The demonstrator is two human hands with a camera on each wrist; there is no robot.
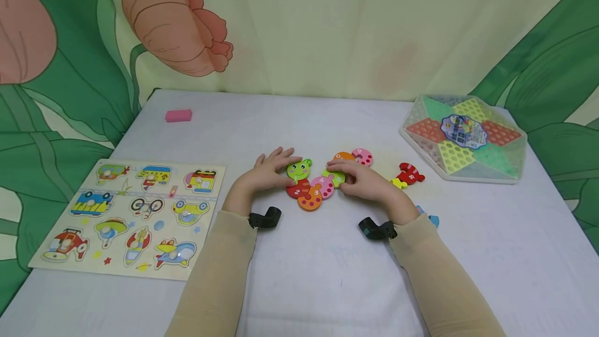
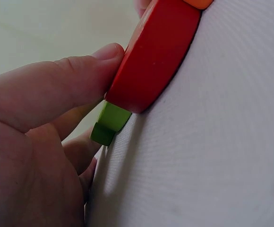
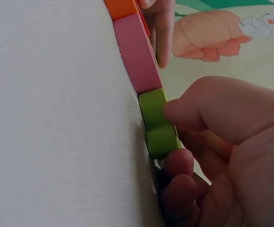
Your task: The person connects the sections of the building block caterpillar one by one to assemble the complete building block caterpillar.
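on white cloth (image 1: 318, 274), spread left hand (image 1: 264, 176) touches red piece (image 1: 295, 190), right hand (image 1: 366, 182) pinches green piece (image 1: 336, 177).

Plain beige long sleeves (image 1: 217, 274), matching cuffs (image 1: 239, 221), curved black wrist cameras (image 1: 268, 218)

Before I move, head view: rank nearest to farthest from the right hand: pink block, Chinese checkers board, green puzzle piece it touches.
1. Green puzzle piece, touching the right hand
2. Chinese checkers board, back right
3. Pink block, back left
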